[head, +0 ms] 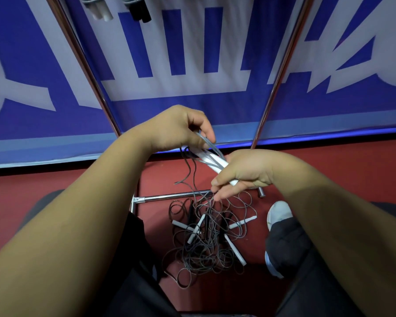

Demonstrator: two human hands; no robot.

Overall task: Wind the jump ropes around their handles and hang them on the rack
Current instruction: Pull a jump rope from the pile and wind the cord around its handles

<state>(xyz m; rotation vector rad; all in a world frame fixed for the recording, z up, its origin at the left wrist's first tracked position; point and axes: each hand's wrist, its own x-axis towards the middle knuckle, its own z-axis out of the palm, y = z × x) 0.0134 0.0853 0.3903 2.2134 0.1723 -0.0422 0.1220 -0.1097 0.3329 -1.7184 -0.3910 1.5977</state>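
Above the rack's base bar (pixel 169 199), the left hand (pixel 176 129) pinches thin grey cord (pixel 206 143) at the upper end of paired white handles (pixel 212 160), which a few turns of cord cross. The right hand (pixel 242 170) grips their lower end. Just below the bar, on the red floor (pixel 329 161), lies a tangled heap of grey ropes (pixel 206 245) with white and black handles mixed through it.

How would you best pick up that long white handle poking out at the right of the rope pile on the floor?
Probably pinch the white handle near its outer end, coming from above and the right. That end lies mostly clear of the tangled cords, while the inner end runs in among them.
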